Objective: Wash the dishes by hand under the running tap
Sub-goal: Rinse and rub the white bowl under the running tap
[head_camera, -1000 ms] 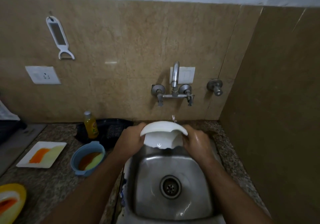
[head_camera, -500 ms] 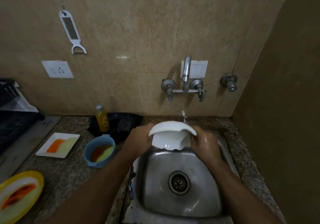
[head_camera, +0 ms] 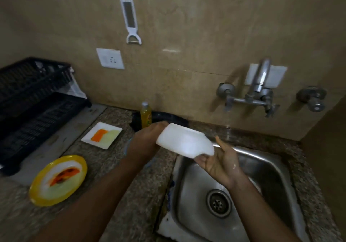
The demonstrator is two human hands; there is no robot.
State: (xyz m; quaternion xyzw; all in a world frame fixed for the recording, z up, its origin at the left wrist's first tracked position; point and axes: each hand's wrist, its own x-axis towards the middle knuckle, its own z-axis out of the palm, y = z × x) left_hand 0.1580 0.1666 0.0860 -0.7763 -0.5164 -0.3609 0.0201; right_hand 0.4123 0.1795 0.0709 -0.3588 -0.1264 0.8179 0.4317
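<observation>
Bowl (head_camera: 184,141) shifted left of sink (head_camera: 277,168) — two hands: left hand (head_camera: 148,140) grips, right hand (head_camera: 219,162) open.

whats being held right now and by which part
A white bowl, upside down. The left hand grips its left rim; the right hand, palm up with straight fingers, only supports its right edge.

Hanging on the wall ahead of me: white peeler (head_camera: 130,19), white socket plate (head_camera: 110,58). Sitting on my bench (head_camera: 116,168): black dish rack (head_camera: 31,106) at far left, yellow-green bottle (head_camera: 146,114) by the wall.
</observation>
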